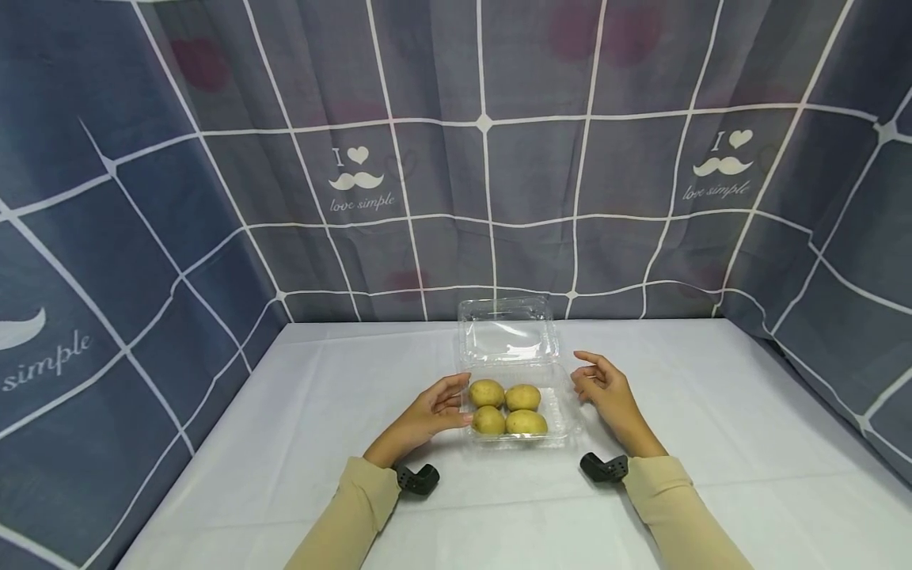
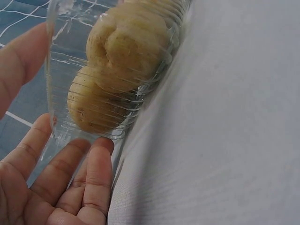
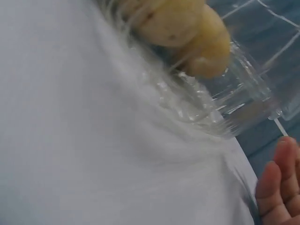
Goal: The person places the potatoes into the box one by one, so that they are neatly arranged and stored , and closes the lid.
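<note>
A clear plastic clamshell box [image 1: 563,412] stands on the table with its lid [image 1: 507,339] tipped back, away from me. Several yellow potatoes [image 1: 526,423] sit in the left and middle part of its base. My left hand [image 1: 430,413] is at the box's left side, its fingertips against the ribbed wall and the thumb by the rim in the left wrist view. To the right of the box, my right hand [image 1: 611,402] hovers with loosely bent fingers and holds nothing. In the right wrist view its fingers [image 3: 269,187] are apart from the box.
A white cloth [image 1: 499,507] covers the table. Behind it and at both sides hangs a dark blue-grey curtain [image 1: 527,174] with white grid lines. Each wrist carries a black camera mount [image 1: 604,467].
</note>
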A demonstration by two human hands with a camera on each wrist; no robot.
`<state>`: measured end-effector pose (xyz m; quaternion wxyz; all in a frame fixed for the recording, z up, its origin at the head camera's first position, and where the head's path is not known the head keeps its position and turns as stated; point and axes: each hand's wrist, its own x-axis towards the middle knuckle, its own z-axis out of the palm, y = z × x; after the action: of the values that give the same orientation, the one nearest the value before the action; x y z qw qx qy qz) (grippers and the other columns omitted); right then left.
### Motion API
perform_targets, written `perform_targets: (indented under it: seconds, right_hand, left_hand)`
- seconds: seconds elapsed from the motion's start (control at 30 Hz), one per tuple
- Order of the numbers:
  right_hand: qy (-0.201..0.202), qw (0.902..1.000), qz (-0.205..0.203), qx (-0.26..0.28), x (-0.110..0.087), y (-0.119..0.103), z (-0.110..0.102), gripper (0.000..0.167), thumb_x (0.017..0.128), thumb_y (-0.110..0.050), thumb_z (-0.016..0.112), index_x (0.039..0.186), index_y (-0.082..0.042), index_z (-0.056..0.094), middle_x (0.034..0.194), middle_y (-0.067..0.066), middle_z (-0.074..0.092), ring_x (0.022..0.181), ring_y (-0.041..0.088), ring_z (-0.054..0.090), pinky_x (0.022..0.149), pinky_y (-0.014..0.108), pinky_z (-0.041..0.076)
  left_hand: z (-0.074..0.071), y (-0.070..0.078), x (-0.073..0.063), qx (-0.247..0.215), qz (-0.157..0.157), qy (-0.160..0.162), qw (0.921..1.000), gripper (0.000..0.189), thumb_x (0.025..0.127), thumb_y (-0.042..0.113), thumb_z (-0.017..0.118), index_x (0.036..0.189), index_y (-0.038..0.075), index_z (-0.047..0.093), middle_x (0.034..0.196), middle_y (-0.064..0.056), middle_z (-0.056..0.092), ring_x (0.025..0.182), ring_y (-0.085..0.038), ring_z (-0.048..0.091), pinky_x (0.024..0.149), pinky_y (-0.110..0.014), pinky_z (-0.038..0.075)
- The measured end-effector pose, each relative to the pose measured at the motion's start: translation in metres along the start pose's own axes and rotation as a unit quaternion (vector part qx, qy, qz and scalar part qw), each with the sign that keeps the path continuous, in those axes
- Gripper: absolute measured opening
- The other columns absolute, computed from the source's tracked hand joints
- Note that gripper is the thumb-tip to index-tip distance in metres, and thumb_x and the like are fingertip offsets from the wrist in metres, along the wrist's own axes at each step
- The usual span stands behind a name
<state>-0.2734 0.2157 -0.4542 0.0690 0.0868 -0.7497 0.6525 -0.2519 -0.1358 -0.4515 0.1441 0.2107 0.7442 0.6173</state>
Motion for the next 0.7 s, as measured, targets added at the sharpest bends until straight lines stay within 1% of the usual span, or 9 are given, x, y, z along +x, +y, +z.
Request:
perform_targets:
  seconds: [0.07,0.13,0.27,0.33,0.4,0.47,0.57,0.63,0.7]
  right_hand:
    - [-0.027,0.998,0.027,0.051,-0.002,0.003,-0.002,0.05,0.106,0.003,0.057,0.154,0.013,0.044,0.107,0.002,0.066,0.082,0.006,0.061,0.069,0.018,0.056]
    - [-0.057,0.9936,0.04,0.089,-0.004,0.007,-0.004,0.054,0.107,0.003,0.056,0.157,0.013,0.038,0.112,0.0,0.067,0.086,0.006,0.061,0.072,0.018,0.056]
    - [-0.115,0.9829,0.04,0.138,-0.003,0.01,-0.009,0.057,0.107,0.001,0.054,0.159,0.012,0.033,0.125,0.002,0.069,0.095,0.008,0.061,0.081,0.019,0.056]
    - [-0.14,0.9792,0.037,0.142,-0.002,0.011,-0.013,0.059,0.107,-0.001,0.055,0.161,0.009,0.033,0.131,0.002,0.067,0.102,0.009,0.061,0.085,0.019,0.055]
    - [-0.164,0.9763,0.036,0.136,0.0,0.012,-0.016,0.061,0.107,-0.001,0.055,0.163,0.007,0.033,0.138,0.004,0.064,0.112,0.009,0.06,0.089,0.019,0.055]
    - [-0.188,0.9739,0.035,0.123,0.002,0.012,-0.019,0.063,0.107,-0.002,0.056,0.165,0.004,0.033,0.148,0.011,0.059,0.124,0.01,0.058,0.094,0.02,0.054]
    - [-0.218,0.9697,0.038,0.103,0.005,0.012,-0.023,0.065,0.108,-0.002,0.057,0.168,-0.001,0.031,0.16,0.025,0.048,0.137,0.011,0.051,0.1,0.022,0.05]
    - [-0.234,0.9668,0.042,0.095,0.008,0.012,-0.024,0.068,0.108,-0.002,0.058,0.169,-0.003,0.028,0.165,0.032,0.038,0.138,0.011,0.05,0.102,0.023,0.048]
    - [-0.245,0.9641,0.051,0.089,0.012,0.012,-0.025,0.07,0.108,-0.001,0.058,0.17,-0.003,0.025,0.167,0.034,0.033,0.136,0.01,0.05,0.102,0.023,0.047]
  left_hand:
    - [0.001,-0.001,0.0,-0.001,-0.002,0.0,1.0,0.077,0.101,0.011,0.075,0.166,0.0,0.036,0.17,-0.025,0.037,0.149,-0.044,0.045,0.124,-0.054,0.04]
    - [0.001,-0.001,0.0,-0.003,-0.004,0.0,1.0,0.077,0.101,0.011,0.076,0.166,0.001,0.037,0.17,-0.025,0.037,0.149,-0.043,0.045,0.124,-0.053,0.04]
    - [0.002,-0.001,0.002,-0.005,-0.005,0.002,1.0,0.077,0.1,0.01,0.077,0.166,0.002,0.038,0.17,-0.024,0.037,0.149,-0.043,0.045,0.124,-0.053,0.04]
    - [0.002,-0.001,0.003,-0.007,-0.007,0.002,0.9999,0.077,0.1,0.009,0.076,0.166,0.002,0.037,0.171,-0.023,0.036,0.149,-0.043,0.044,0.125,-0.052,0.039]
    - [0.001,-0.001,0.003,-0.007,-0.004,0.0,1.0,0.077,0.101,0.009,0.076,0.166,0.0,0.036,0.171,-0.024,0.036,0.149,-0.043,0.044,0.124,-0.052,0.04]
    - [0.001,0.0,0.004,-0.007,-0.004,-0.003,1.0,0.077,0.101,0.009,0.075,0.166,0.0,0.035,0.171,-0.024,0.035,0.149,-0.043,0.044,0.124,-0.052,0.04]
    - [0.0,0.0,0.004,-0.003,0.002,-0.005,1.0,0.077,0.102,0.009,0.074,0.166,-0.001,0.034,0.171,-0.026,0.035,0.149,-0.044,0.044,0.124,-0.052,0.04]
    - [-0.002,0.0,0.004,0.0,0.004,-0.005,1.0,0.076,0.102,0.007,0.073,0.167,-0.001,0.034,0.171,-0.025,0.035,0.149,-0.045,0.044,0.124,-0.053,0.04]
    - [-0.003,0.0,0.005,0.002,0.005,-0.005,1.0,0.076,0.102,0.006,0.072,0.167,-0.001,0.034,0.171,-0.025,0.035,0.15,-0.045,0.044,0.124,-0.054,0.039]
